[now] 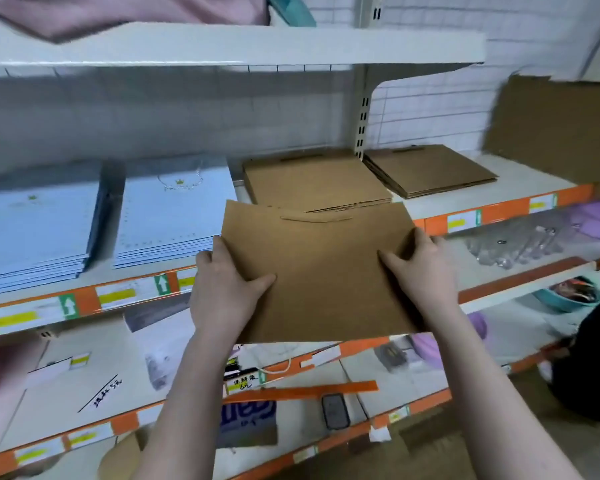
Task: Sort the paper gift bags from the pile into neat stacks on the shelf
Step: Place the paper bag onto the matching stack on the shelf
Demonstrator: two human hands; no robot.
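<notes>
Held bag (319,271) before shelf (430,206); two bag stacks (316,183) behind it, two more stacks (174,216) left.

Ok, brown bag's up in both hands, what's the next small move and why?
Probably ease the flat brown paper bag forward and lay it squarely on the nearer stack of brown paper bags. Left hand and right hand hold it level by its side edges, its handle end overlaps that stack's front edge, and colour matches.

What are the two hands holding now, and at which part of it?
Both hold one flat brown paper gift bag: the left hand grips its left edge, the right hand its right edge, thumbs on top.
</notes>
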